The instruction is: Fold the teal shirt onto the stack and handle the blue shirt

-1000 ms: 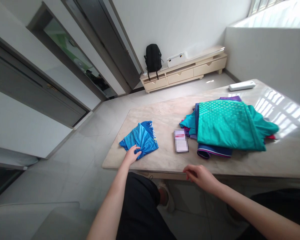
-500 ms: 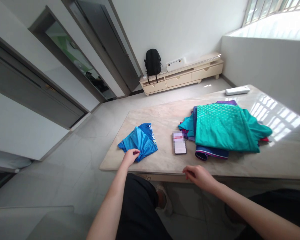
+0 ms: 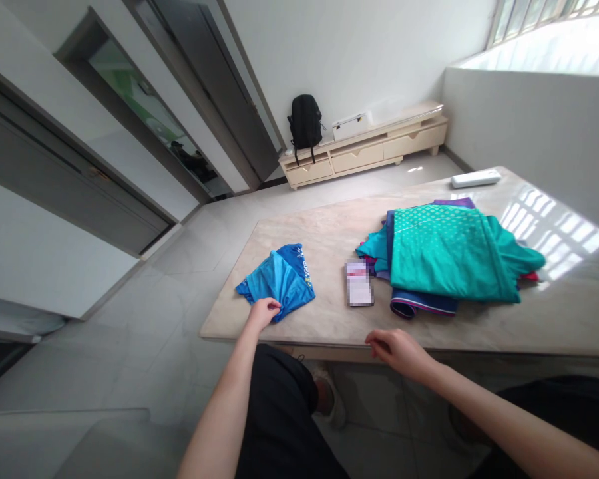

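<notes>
A small blue garment [image 3: 292, 286], two-toned with white lettering along one edge, lies bunched and folded near the table's left end. At its near edge, my left hand [image 3: 263, 313] pinches the fabric between thumb and fingers. My right hand [image 3: 397, 349] hovers at or rests on the front edge of the table, its fingers curled together and nothing visible in them. Beyond that hand lies a phone-like rectangle [image 3: 359, 283], its face blurred out. A pile of clothes sits to the right, topped by a green garment [image 3: 444, 253] with a pale dotted pattern.
The marble-look table [image 3: 324, 326] also carries a white oblong case [image 3: 475, 179] at its far right. Across the floor, a low cabinet [image 3: 357, 158] holds a black backpack [image 3: 305, 123] and a white box [image 3: 349, 127]. My knees are under the table's front edge.
</notes>
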A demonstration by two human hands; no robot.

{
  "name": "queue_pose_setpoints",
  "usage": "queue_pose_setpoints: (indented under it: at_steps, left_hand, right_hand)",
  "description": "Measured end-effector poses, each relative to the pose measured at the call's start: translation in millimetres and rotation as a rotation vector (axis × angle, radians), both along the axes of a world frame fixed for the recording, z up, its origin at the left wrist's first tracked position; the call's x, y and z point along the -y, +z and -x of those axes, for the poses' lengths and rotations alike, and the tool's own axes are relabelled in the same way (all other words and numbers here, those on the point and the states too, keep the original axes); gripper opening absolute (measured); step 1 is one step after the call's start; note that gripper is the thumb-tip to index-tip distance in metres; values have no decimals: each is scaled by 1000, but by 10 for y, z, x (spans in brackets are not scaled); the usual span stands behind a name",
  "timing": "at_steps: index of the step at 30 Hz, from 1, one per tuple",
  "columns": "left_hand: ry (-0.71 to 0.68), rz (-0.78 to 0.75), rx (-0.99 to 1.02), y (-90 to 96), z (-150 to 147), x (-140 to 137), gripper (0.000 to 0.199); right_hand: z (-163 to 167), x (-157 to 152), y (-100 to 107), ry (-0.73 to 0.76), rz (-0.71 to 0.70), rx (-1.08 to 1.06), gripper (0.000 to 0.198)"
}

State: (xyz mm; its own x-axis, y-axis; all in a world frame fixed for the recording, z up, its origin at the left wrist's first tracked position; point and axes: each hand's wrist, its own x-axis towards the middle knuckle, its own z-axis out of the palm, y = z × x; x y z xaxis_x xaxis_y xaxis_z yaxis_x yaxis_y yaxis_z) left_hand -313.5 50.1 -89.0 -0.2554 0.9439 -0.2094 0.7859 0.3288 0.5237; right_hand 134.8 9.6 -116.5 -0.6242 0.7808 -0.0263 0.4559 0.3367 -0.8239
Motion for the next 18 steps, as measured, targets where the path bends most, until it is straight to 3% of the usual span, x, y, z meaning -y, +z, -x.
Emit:
queue_pose_setpoints:
  at_steps: [18]
  left_hand:
    - [11,-117,-47,36,-137,-64,27]
  right_hand:
    - [-16,1,39,-4,22,2,26]
